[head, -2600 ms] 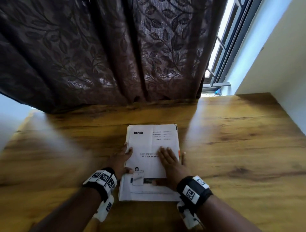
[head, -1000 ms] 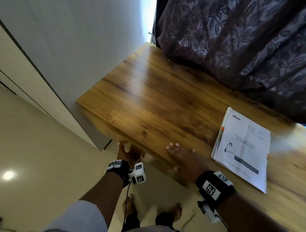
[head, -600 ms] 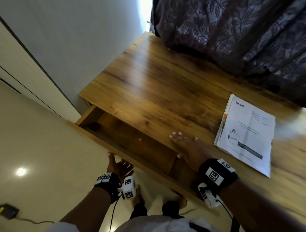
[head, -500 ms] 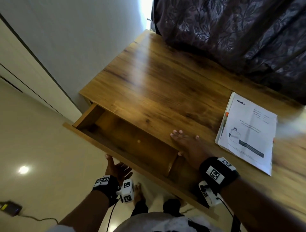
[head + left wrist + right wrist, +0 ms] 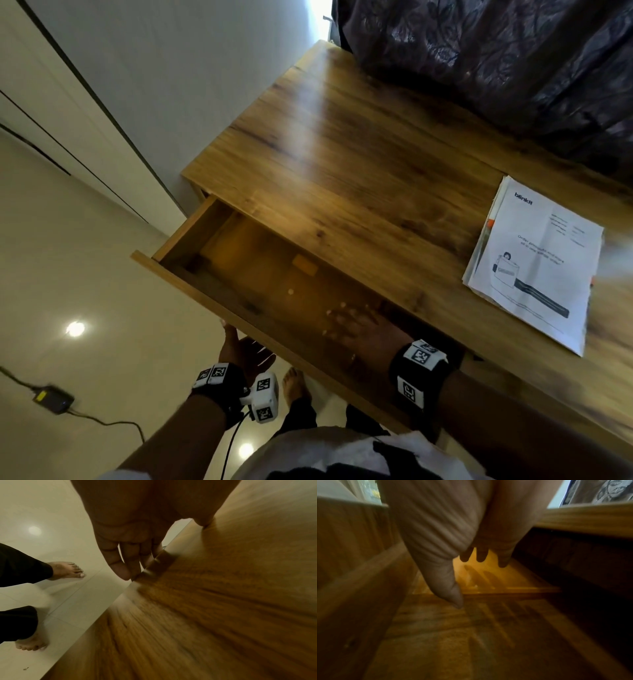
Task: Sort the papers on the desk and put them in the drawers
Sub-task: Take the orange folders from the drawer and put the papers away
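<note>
A stack of white printed papers (image 5: 537, 260) lies on the wooden desk (image 5: 342, 154) at the right, apart from both hands. Below the desk's front edge the drawer (image 5: 191, 236) stands pulled out, and its floor (image 5: 488, 577) holds no papers. My left hand (image 5: 245, 346) holds the lower edge of the drawer front (image 5: 223, 601). Its fingers reach behind that edge and its thumb lies on the face. Motion blurs my right hand (image 5: 349, 322), which is inside the drawer. Its fingers (image 5: 481, 558) are straight and spread above the floor, holding nothing.
A dark patterned curtain (image 5: 496, 58) hangs along the back of the desk. A white wall (image 5: 171, 68) runs along its left end. On the tiled floor lies a black adapter (image 5: 53, 399) with its cable. My bare feet (image 5: 68, 569) stand under the drawer.
The drawer has come further out with my left hand on its front. My right hand has left the desk's front edge and dropped into the drawer.
</note>
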Tool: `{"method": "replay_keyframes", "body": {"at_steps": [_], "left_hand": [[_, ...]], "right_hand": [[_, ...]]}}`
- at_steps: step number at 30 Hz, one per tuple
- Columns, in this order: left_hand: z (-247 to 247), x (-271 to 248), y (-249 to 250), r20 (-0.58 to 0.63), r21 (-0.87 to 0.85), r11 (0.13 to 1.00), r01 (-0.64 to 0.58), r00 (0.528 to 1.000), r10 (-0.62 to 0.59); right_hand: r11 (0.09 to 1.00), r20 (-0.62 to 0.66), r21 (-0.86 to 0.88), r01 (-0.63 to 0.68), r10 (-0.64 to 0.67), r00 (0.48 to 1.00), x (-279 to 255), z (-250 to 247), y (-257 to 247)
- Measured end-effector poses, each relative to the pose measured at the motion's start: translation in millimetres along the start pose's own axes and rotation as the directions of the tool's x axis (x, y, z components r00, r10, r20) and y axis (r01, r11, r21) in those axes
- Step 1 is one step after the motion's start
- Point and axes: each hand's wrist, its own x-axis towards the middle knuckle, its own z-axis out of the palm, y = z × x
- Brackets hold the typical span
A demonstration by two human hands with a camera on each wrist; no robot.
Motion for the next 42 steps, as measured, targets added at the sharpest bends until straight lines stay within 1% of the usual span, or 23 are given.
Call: {"method": "replay_keyframes", "body": {"at_steps": [3, 7, 13, 15, 17, 19, 20, 22, 24, 26, 28, 29, 31, 32, 33, 34, 35, 37, 42], "left_hand": [[-0.4, -4.1, -0.8, -0.005, 0.021, 1.000, 0.005, 1.000, -0.005], [-3.2, -8.9, -1.9, 0.002, 0.035, 0.999, 0.004, 1.000, -0.004], [-10.5, -15.6, -2.3, 0.020, 0.030, 0.998, -0.056, 0.998, 0.055], [-13.7, -20.0, -0.9, 0.014, 0.052, 0.996, -0.071, 0.997, 0.071], [-16.1, -21.3, 1.6, 0.015, 0.061, 0.994, -0.091, 0.996, 0.090], [-12.3, -24.7, 7.0, 0.028, 0.048, 0.992, -0.114, 0.993, 0.113], [-9.4, -26.0, 9.7, 0.034, 0.031, 0.993, -0.117, 0.993, 0.116], [-1.9, -28.6, 15.0, 0.046, 0.013, 0.995, -0.100, 0.994, 0.099], [5.4, -31.0, 17.3, 0.047, 0.005, 0.996, -0.084, 0.995, 0.083], [12.8, -34.9, 20.5, 0.050, -0.008, 0.998, -0.060, 0.997, 0.061], [18.6, -37.2, 25.0, 0.062, -0.024, 0.999, -0.023, 0.998, 0.025], [19.8, -31.6, 29.1, 0.055, -0.022, 1.000, -0.011, 0.998, 0.012], [17.4, -3.7, 34.6, 0.067, -0.025, 1.000, -0.011, 0.998, 0.012], [24.7, -4.6, 38.7, 0.065, -0.049, 0.999, -0.004, 0.998, 0.007], [35.9, -10.4, 42.2, 0.073, -0.094, 0.995, 0.019, 0.997, -0.012], [50.4, -19.9, 44.8, 0.097, -0.119, 0.992, 0.044, 0.995, -0.032], [66.8, -32.2, 47.2, 0.121, -0.154, 0.986, 0.064, 0.992, -0.045], [92.8, -45.4, 49.5, 0.152, -0.165, 0.986, 0.033, 0.988, -0.008], [140.3, -56.5, 55.7, 0.279, -0.170, 0.985, -0.043, 0.956, 0.089]], "right_hand": [[1.000, 0.012, -0.002, -0.031, 0.031, 0.999, 7.8, 2.6, 12.9], [0.999, 0.057, -0.046, -0.030, 0.033, 0.998, 20.0, 0.4, 8.1], [0.994, 0.138, 0.082, -0.072, 0.060, 0.989, 39.5, 3.5, 0.6], [0.990, 0.146, 0.116, -0.084, 0.067, 0.987, 41.6, -0.6, 2.9], [0.984, 0.161, 0.168, -0.058, 0.030, 0.986, 36.9, -17.8, 6.9], [0.958, 0.118, 0.285, -0.036, 0.003, 0.993, 26.9, -40.0, 12.1], [0.940, 0.070, 0.339, -0.024, 0.000, 0.998, 18.7, -52.1, 13.7], [0.894, -0.067, 0.447, 0.036, -0.007, 0.998, 0.2, -69.0, 16.8], [0.800, -0.215, 0.586, 0.126, 0.005, 0.977, -26.1, -80.6, 17.2], [0.681, -0.368, 0.703, 0.203, 0.104, 0.924, -56.3, -88.0, 15.6], [0.574, -0.445, 0.787, 0.228, 0.271, 0.854, -85.5, -97.1, 13.0], [0.522, -0.452, 0.822, 0.229, 0.353, 0.819, -98.3, -101.0, 13.5], [0.403, -0.416, 0.889, 0.220, 0.506, 0.755, -119.9, -109.2, 17.5], [0.339, -0.400, 0.910, 0.237, 0.574, 0.715, -131.0, -112.7, 20.7], [0.297, -0.388, 0.921, 0.254, 0.627, 0.676, -139.4, -113.2, 26.4], [0.288, -0.387, 0.922, 0.258, 0.675, 0.629, -146.0, -112.0, 32.5], [0.309, -0.395, 0.919, 0.246, 0.709, 0.585, -152.5, -110.8, 39.9], [0.351, -0.406, 0.914, 0.206, 0.752, 0.519, -161.8, -107.0, 55.1], [0.329, -0.406, 0.909, 0.255, 0.836, 0.370, -177.7, -106.3, 81.9]]}}
